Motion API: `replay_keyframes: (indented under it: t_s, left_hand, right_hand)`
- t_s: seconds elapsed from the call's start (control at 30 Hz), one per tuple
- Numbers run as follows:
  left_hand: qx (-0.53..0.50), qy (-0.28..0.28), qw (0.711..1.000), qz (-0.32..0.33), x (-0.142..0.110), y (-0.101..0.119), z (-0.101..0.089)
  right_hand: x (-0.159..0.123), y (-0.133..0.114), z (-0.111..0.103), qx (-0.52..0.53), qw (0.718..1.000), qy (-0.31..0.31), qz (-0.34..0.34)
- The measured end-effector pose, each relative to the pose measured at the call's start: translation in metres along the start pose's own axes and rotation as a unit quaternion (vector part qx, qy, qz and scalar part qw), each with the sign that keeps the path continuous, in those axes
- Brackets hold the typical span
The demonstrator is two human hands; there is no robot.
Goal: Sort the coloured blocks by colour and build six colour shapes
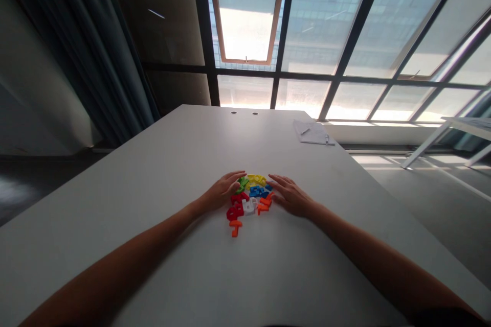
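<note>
While windows [314, 25] glow, a white table [253, 265] bears pieces [255, 192].

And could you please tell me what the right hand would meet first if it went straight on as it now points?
The right hand would probably meet the yellow pieces first, though its height is unclear.

Before me lies a tight cluster of small pieces [256, 192], green, yellow, blue, red, white and orange (one orange piece [235, 225] sits nearest me)
</note>
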State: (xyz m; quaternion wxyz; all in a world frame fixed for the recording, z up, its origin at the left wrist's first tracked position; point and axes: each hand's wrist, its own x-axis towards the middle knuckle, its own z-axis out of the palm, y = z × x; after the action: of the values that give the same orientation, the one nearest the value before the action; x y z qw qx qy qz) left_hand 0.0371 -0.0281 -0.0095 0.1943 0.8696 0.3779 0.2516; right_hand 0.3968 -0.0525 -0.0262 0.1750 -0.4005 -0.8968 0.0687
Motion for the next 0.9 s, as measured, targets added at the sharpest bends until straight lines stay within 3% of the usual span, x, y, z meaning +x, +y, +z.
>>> replay_keyframes:
  t_s: [0.1,0.27,0.4,0.6,0.9]
  left_hand:
    - [0.056,0.067,0.996,0.010,-0.002,-0.019,-0.011]
    - [0.123,0.102,0.987,-0.034,-0.006,-0.041,-0.014]
    - [0.158,0.089,0.982,-0.047,-0.006,-0.043,-0.005]
    - [0.203,0.061,0.975,-0.071,-0.003,-0.041,0.000]
    - [0.210,0.053,0.973,-0.085,-0.003,-0.035,-0.003]
  right_hand:
    - [-0.002,0.003,0.004,-0.007,0.997,0.077,-0.014]
    - [-0.001,0.004,0.001,-0.027,0.995,0.082,-0.040]
    - [0.001,0.021,0.001,-0.053,0.995,0.083,0.012]
    - [0.007,0.070,0.004,-0.052,0.991,0.049,0.111]
    - [0.074,0.115,-0.004,-0.073,0.981,0.019,0.177]
